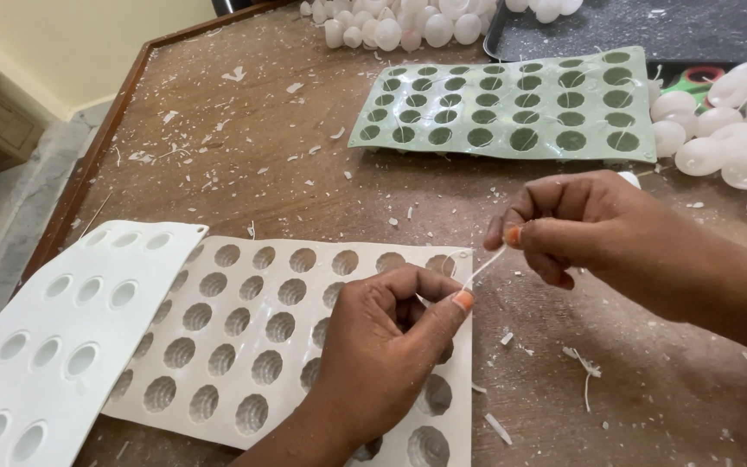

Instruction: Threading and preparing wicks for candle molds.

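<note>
Wick (484,266) stretches between the left hand (391,333) and right hand (568,225), both pinching it, above a white mould (244,329) on the table (304,190).

Both hands (391,346) (572,229) pinch a white wick (484,266) over the white mould (261,337).

Three flexible silicone mould trays lie on the brown wooden table (244,164): one cream tray with ribbed round cavities (244,337), one smooth white tray with oval holes (54,337), and one pale green tray with round cavities (512,108). The green tray shows four rows of cavities. Two bare hands, the left hand (382,346) and the right hand (581,229), share one thin white wick (484,266). The white wax pieces sit in two heaps, too many to count.
</note>
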